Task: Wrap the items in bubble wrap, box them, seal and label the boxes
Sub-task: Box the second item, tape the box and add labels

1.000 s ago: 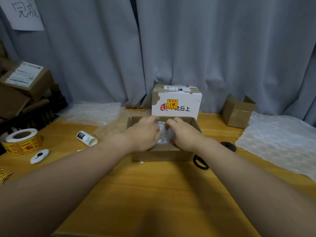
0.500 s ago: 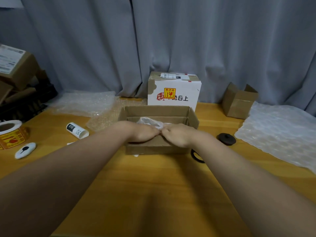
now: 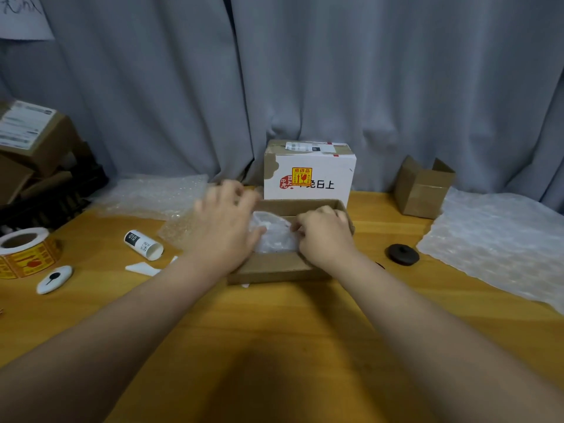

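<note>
A small open cardboard box (image 3: 274,268) sits on the wooden table in front of me. Inside it lies a bundle wrapped in bubble wrap (image 3: 273,235). My left hand (image 3: 224,227) hovers over the box's left end with its fingers spread, the thumb touching the bundle. My right hand (image 3: 325,235) rests on the box's right end, its fingertips pinching the wrap. A sealed white box with a fragile sticker (image 3: 309,174) stands just behind the open box.
A roll of yellow fragile labels (image 3: 26,251), a white oval tool (image 3: 55,279) and a small white tube (image 3: 143,244) lie at left. Bubble wrap sheets lie at back left (image 3: 152,193) and right (image 3: 500,239). A black lid (image 3: 402,254) and an open small box (image 3: 422,186) sit at right.
My left hand has lifted off the bundle and opened, moving up and left over the box's end. The right hand stays at the bundle. The view has shifted slightly.
</note>
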Demonstrator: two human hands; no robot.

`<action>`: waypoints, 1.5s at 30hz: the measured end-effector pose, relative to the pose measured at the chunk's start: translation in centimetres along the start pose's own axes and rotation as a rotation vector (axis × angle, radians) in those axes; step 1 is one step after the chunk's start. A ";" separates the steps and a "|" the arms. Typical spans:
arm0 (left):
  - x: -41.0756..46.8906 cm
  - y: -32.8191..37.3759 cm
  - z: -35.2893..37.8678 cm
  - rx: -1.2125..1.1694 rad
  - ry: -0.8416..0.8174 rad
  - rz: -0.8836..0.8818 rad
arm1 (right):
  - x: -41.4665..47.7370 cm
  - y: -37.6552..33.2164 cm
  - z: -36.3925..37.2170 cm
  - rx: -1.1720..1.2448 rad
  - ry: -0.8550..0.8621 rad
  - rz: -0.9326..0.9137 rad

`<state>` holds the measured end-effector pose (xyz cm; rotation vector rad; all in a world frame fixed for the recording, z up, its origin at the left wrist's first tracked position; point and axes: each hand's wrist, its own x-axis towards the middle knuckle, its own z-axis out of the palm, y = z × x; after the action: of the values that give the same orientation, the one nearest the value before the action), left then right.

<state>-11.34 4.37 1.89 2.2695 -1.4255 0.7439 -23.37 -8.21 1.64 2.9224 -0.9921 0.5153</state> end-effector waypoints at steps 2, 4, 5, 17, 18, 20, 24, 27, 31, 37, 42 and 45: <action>-0.3 -1.4 -0.5 -0.245 0.050 -0.194 | -0.3 0.1 -0.2 -0.095 0.153 0.065; -0.4 -2.1 -0.3 -0.452 -0.064 -0.288 | -0.3 0.3 -0.5 -0.107 0.166 0.217; -0.5 -2.2 -0.1 -0.467 -0.105 -0.275 | -0.3 0.4 -0.9 -0.071 0.122 0.284; 1.6 -0.4 -0.1 -0.090 -0.739 0.141 | 0.6 -0.1 -2.2 0.073 -0.286 0.101; 1.7 -0.2 0.0 -0.070 -0.760 0.130 | 0.7 0.2 -2.1 0.077 -0.293 0.065; 1.9 0.3 0.3 -0.067 -0.784 0.105 | 0.3 0.9 -2.0 0.124 -0.310 0.002; 2.1 0.8 0.6 -0.084 -0.826 0.066 | -1.5 2.8 -1.6 0.148 -0.510 -0.129; 2.2 0.4 0.2 -0.188 -0.757 0.045 | -2.1 3.3 -1.4 -0.005 -0.457 -0.240; 2.1 -0.6 0.1 -0.205 -0.254 0.155 | -1.2 3.3 -1.6 0.027 -0.341 -0.247; 4.6 -0.4 0.5 -0.440 -0.370 -0.076 | 0.7 3.3 -3.0 0.115 -0.405 -0.255; 5.9 -1.3 0.9 -0.360 -0.565 -0.001 | 0.8 3.4 -2.4 0.079 -0.137 -0.178; 5.4 -1.1 0.0 -0.396 -0.676 0.007 | 0.6 3.1 -0.5 -0.050 0.070 -0.166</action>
<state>-8.45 1.00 5.10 2.2722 -1.6590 -0.3381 -24.98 -10.98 2.05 2.8860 -0.7352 0.5714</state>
